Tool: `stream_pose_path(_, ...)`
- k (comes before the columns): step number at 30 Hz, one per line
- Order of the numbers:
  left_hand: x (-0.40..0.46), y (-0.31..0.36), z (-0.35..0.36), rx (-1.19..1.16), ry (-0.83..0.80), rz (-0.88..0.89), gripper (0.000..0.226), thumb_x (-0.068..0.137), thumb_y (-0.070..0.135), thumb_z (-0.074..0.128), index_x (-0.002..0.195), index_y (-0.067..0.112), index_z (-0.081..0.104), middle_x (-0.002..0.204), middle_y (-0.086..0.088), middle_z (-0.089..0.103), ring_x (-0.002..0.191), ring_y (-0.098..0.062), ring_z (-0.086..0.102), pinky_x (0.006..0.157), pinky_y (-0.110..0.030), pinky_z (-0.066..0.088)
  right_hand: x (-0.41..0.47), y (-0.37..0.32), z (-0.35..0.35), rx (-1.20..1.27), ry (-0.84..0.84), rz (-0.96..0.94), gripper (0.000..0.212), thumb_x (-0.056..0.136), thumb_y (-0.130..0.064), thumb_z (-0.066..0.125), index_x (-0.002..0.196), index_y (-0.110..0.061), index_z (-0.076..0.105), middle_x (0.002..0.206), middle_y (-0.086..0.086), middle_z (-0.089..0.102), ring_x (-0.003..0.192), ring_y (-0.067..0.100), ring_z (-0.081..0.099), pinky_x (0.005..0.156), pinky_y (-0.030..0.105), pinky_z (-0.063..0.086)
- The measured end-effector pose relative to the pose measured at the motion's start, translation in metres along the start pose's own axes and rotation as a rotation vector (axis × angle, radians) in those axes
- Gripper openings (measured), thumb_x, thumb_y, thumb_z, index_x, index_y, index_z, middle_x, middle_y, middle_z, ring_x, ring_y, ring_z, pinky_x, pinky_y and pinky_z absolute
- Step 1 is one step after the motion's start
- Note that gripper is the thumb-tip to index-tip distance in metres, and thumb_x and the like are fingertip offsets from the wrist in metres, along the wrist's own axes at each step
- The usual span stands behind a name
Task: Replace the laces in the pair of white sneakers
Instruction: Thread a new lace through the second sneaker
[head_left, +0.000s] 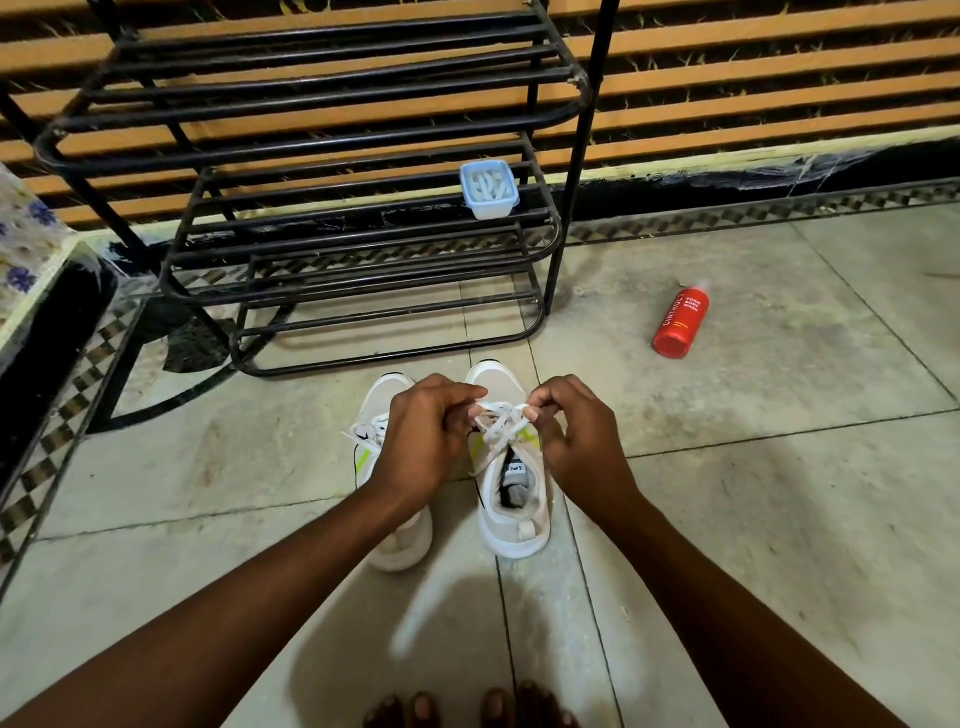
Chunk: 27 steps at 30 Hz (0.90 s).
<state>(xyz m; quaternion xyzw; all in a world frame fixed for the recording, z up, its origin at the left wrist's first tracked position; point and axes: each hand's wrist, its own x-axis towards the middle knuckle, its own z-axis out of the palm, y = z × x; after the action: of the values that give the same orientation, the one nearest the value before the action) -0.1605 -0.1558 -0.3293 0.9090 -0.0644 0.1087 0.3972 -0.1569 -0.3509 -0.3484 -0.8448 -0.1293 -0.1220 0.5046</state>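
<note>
White laces (500, 418) are pinched by left hand (423, 441) and right hand (576, 441); the left hand hides much of the left sneaker (400, 540) beside the right sneaker (511, 499).

A: Light? Dim and warm, falling from above and behind; soft shadows pool on the floor tiles (779, 519) below the forearms.

B: Faults? Wide-angle bowing bends the rack (311, 130) bars and wall lines; corners darken, slight softness at the edges.

one head-worn wide-angle view looks forward and steeply down, close above the floor (779, 493).
</note>
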Motion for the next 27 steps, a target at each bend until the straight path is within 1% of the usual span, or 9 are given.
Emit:
stream_pose_path(4,-0.003,-0.003,-0.005,0.080,0.008,0.021,0.027,0.090,-0.003,0.059,0.085,0.022,0.069,0.081,0.004,0.059,0.075,-0.015,0.060,0.069,-0.025,0.047,-0.002,0.007,-0.005,-0.013,0.006,0.156,0.011,0.089,-0.009,0.071,0.084,-0.018,0.068,0.072,-0.011,0.067,0.071,0.007,0.064,0.066,0.018,0.047)
stream_pose_path(7,-0.002,-0.001,-0.001,0.051,0.034,-0.097,0.027,0.095,-0.002,0.058,0.083,0.023,0.056,0.076,0.009,0.060,0.074,-0.012,0.059,0.065,-0.019,0.043,-0.006,0.004,-0.005,0.032,-0.012,0.141,0.011,0.090,-0.007,0.071,0.090,-0.018,0.073,0.078,-0.013,0.071,0.072,0.005,0.068,0.070,0.020,0.053)
stream_pose_path(9,0.001,0.003,0.001,-0.079,0.047,-0.223,0.019,0.100,0.003,0.059,0.085,0.016,0.058,0.071,0.004,0.068,0.066,-0.011,0.064,0.062,-0.021,0.049,-0.006,0.002,-0.006,0.068,-0.025,0.092,0.015,0.091,-0.007,0.067,0.098,-0.016,0.077,0.089,-0.010,0.072,0.077,0.010,0.072,0.073,0.034,0.060)
stream_pose_path(11,0.005,0.013,0.002,-0.341,0.045,-0.357,0.011,0.101,0.002,0.060,0.090,0.004,0.063,0.072,-0.006,0.073,0.062,-0.014,0.068,0.060,-0.023,0.053,-0.004,-0.001,-0.006,0.084,-0.036,0.065,0.018,0.090,-0.007,0.067,0.099,-0.015,0.080,0.091,-0.007,0.073,0.078,0.013,0.073,0.072,0.044,0.061)
stream_pose_path(14,0.012,0.023,0.005,-0.524,-0.008,-0.394,0.007,0.099,-0.001,0.063,0.098,-0.008,0.064,0.068,-0.004,0.073,0.058,-0.015,0.068,0.056,-0.024,0.053,0.001,-0.010,-0.003,0.118,-0.034,0.002,0.017,0.086,-0.005,0.073,0.099,-0.013,0.081,0.092,-0.002,0.075,0.080,0.014,0.075,0.073,0.046,0.062)
stream_pose_path(17,0.018,0.025,0.011,-0.448,-0.046,-0.336,0.015,0.094,-0.003,0.066,0.086,0.009,0.071,0.070,0.000,0.073,0.068,-0.020,0.072,0.067,-0.035,0.058,0.005,-0.023,-0.001,0.089,-0.031,-0.170,0.015,0.086,-0.001,0.072,0.098,-0.007,0.080,0.094,0.004,0.075,0.079,0.014,0.074,0.070,0.041,0.062)
stream_pose_path(19,0.020,0.026,0.013,-0.416,-0.073,-0.331,0.018,0.088,0.008,0.063,0.080,0.022,0.071,0.073,0.000,0.074,0.076,-0.024,0.073,0.077,-0.044,0.059,0.010,-0.029,-0.003,-0.033,-0.015,-0.274,0.018,0.085,0.003,0.072,0.098,-0.008,0.080,0.089,0.004,0.073,0.074,0.014,0.071,0.067,0.036,0.059)
stream_pose_path(24,0.019,0.026,0.016,-0.425,-0.106,-0.362,0.010,0.083,0.027,0.062,0.084,0.022,0.069,0.078,-0.014,0.072,0.073,-0.028,0.067,0.073,-0.040,0.053,0.021,-0.027,-0.012,-0.278,-0.007,-0.357,0.019,0.083,0.001,0.074,0.098,-0.011,0.077,0.080,0.004,0.063,0.073,0.024,0.063,0.059,0.038,0.053)
stream_pose_path(27,0.022,0.024,0.016,-0.495,-0.094,-0.401,0.011,0.091,0.012,0.064,0.084,0.018,0.069,0.066,0.004,0.069,0.068,-0.015,0.067,0.070,-0.032,0.053,0.020,-0.024,-0.013,-0.308,-0.107,-0.436,0.020,0.084,0.000,0.072,0.101,-0.011,0.076,0.085,0.003,0.062,0.079,0.025,0.059,0.059,0.039,0.051)
